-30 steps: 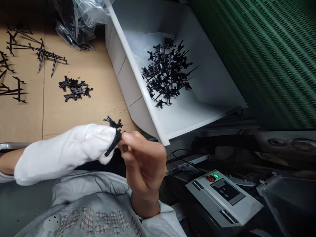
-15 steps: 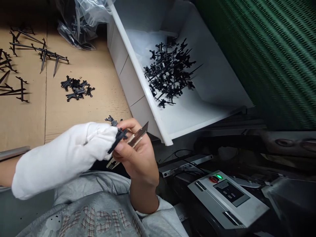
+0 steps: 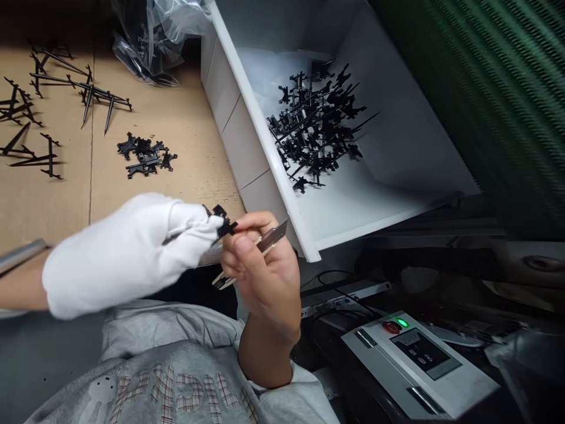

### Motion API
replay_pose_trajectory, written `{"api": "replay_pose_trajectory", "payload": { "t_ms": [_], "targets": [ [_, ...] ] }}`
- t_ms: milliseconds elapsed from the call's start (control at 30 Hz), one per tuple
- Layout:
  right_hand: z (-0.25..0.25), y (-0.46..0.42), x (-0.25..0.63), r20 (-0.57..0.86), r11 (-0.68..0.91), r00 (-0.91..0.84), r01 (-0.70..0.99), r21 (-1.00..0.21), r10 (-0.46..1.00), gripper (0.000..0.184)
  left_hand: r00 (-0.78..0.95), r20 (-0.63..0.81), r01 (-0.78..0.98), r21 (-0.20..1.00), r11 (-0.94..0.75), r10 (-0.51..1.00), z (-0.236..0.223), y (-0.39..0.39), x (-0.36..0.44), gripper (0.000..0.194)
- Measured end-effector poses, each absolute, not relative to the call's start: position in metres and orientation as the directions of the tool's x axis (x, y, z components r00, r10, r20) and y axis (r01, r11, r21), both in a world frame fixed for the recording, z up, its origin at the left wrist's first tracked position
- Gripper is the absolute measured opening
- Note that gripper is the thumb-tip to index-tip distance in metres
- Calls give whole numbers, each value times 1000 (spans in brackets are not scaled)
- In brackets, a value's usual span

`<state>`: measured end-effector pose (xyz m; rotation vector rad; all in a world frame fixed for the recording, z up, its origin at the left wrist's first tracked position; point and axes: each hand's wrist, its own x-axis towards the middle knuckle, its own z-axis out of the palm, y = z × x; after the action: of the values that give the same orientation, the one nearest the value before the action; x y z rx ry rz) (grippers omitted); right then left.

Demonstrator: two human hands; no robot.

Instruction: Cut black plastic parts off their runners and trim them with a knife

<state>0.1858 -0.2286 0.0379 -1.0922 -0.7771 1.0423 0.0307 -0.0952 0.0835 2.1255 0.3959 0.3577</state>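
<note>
My left hand (image 3: 145, 247), in a white glove, pinches a small black plastic part (image 3: 224, 225) between thumb and fingers. My bare right hand (image 3: 265, 271) is closed around a utility knife (image 3: 270, 238), its blade pointing up and to the right. The tips of my right thumb and forefinger meet the right end of the black part. Much of that part is hidden by the glove and fingers. Beyond my hands, a small pile of similar black parts (image 3: 145, 156) lies on the cardboard-covered table (image 3: 185, 141).
A white bin (image 3: 304, 250) holds a heap of black parts (image 3: 318, 123). Black branched pieces (image 3: 90, 94) lie at the far left, near a clear plastic bag (image 3: 150, 53). A control box (image 3: 419, 365) with a green light stands lower right; green ribbed material (image 3: 494, 76) hangs upper right.
In the picture, both hands and the surroundings have shifted slightly right. The black part has turned and now sits further up between my fingers; the knife stays in my right hand.
</note>
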Motion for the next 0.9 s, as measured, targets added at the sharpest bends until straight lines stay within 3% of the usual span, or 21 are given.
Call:
{"api": "replay_pose_trajectory", "payload": {
  "t_ms": [33,67,133,200,267,433,567,667,733,800,867,900],
  "targets": [
    [35,-230,188,39,116,411,-166,-979,911,26,938,107,142,752,-644,331,83,-81,29,42],
    [32,-231,190,72,104,480,-40,-994,874,27,960,66,183,593,-784,273,83,-65,27,39],
    [27,-232,195,121,5,555,206,-979,823,27,923,-11,374,261,-890,385,81,-35,23,38],
    [23,-231,199,117,-117,520,395,-911,846,20,852,-23,523,77,-849,523,79,-12,21,49],
    [19,-228,201,61,-193,425,528,-827,903,8,810,-17,586,1,-810,586,76,-1,20,55],
    [9,-217,200,-23,-284,386,636,-717,922,17,747,-67,659,-54,-750,661,68,1,22,67],
    [8,-213,201,-20,-256,358,625,-737,933,17,725,-140,676,-42,-736,674,75,-2,22,60],
    [12,-212,202,-11,-225,334,611,-759,942,20,708,-55,705,-4,-709,704,84,-14,26,58],
    [15,-212,201,4,-207,334,591,-780,942,19,733,-47,673,194,-714,678,81,-29,32,56],
    [18,-212,199,38,-175,355,548,-818,934,18,797,-96,554,510,-657,597,70,-45,39,52],
    [21,-212,196,88,-126,381,501,-856,920,18,854,-205,452,749,-484,479,57,-59,45,50],
    [22,-212,195,117,-97,393,484,-870,912,19,866,-229,421,814,-401,445,50,-65,47,47]
  ]
}}
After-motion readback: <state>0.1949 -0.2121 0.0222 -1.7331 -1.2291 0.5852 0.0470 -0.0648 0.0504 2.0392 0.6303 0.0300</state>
